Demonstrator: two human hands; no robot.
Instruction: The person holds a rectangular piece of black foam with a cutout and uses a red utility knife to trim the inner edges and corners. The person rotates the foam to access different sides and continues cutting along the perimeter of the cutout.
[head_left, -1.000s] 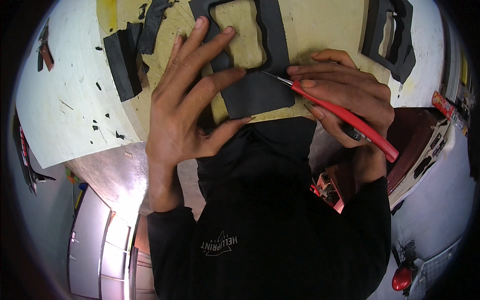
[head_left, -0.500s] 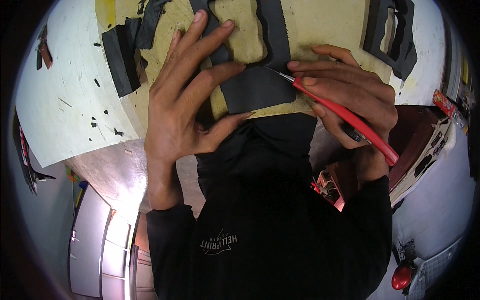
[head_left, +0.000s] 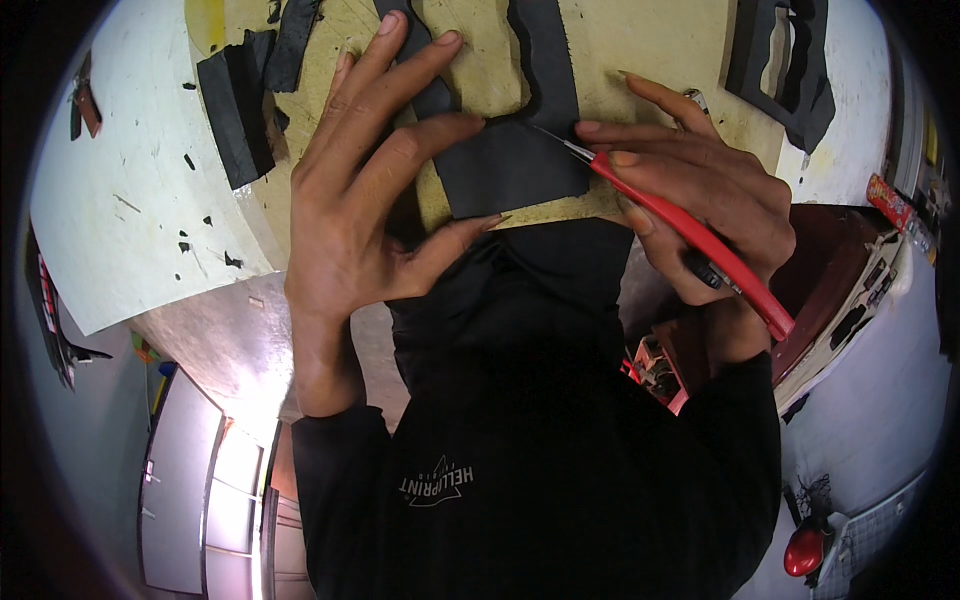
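Note:
A dark grey foam sheet (head_left: 512, 172) with a large wavy-edged opening lies on a yellowish cutting board (head_left: 650, 45). My left hand (head_left: 350, 215) rests over its left side with the fingers spread. Its index fingertip touches the foam beside the opening, and the thumb lies along the near edge. In my right hand (head_left: 715, 195) is a red-handled craft knife (head_left: 690, 228), its thin blade pointing far left. The blade tip meets the foam at the near edge of the opening. Some right fingertips rest by the sheet's right edge.
Black foam offcuts (head_left: 236, 115) lie left of my left hand, with small scraps on the white tabletop (head_left: 110, 230). Another cut foam piece (head_left: 800, 110) with a slot lies at the far right. A small metallic object (head_left: 695, 97) sits behind my right fingers.
The knife's blade tip has moved slightly away from me along the opening's near edge. One right finger has stretched farther out. My left hand and the foam appear shifted slightly up and left.

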